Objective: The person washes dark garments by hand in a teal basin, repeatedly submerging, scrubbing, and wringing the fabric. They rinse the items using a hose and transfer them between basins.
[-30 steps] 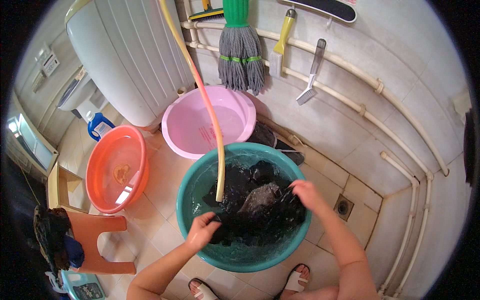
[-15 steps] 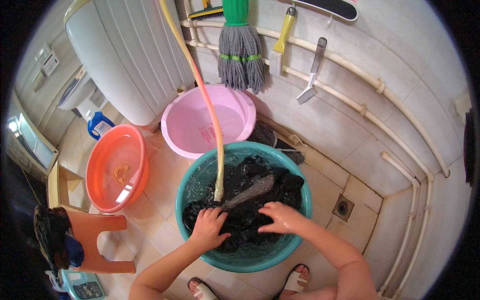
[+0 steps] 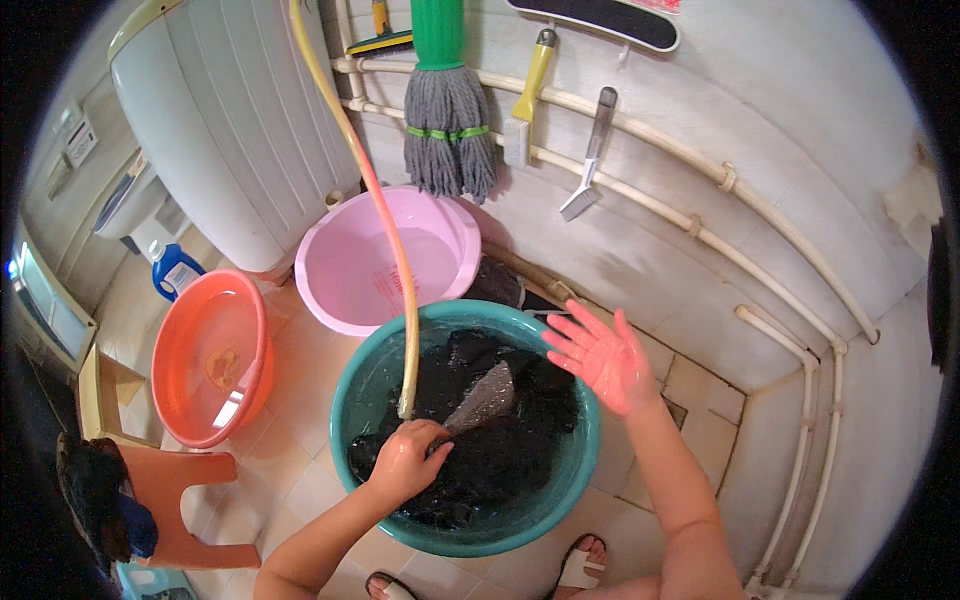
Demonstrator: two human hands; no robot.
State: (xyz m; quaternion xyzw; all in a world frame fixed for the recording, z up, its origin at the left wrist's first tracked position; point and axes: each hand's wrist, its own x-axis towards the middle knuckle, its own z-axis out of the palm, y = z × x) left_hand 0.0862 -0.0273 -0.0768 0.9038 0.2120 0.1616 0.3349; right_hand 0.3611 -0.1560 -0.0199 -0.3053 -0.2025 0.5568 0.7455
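Note:
A round teal basin [image 3: 345,385] holds water and soaked black cloth [image 3: 500,440]. A wet greyish, sheer-looking piece [image 3: 485,395] lies across the top of the cloth. My left hand [image 3: 405,465] is in the basin's left part, its fingers curled closed on the black cloth. Beside its fingertips ends a yellow and pink hose [image 3: 406,330] that hangs down over the basin. My right hand [image 3: 605,365] is raised over the basin's right rim, palm showing, fingers spread, wet and holding nothing.
Behind stand a pink basin [image 3: 315,290] and, at left, an orange basin [image 3: 262,350], both with water. An orange stool [image 3: 185,490] bears dark cloth. A mop [image 3: 450,130] and brushes [image 3: 590,165] hang from wall pipes. A floor drain [image 3: 676,412] is partly behind my right arm.
My right hand has lifted off the cloth, up and to the right, and turned its palm into view. My left hand has curled its fingers closed. The whole view has shifted slightly.

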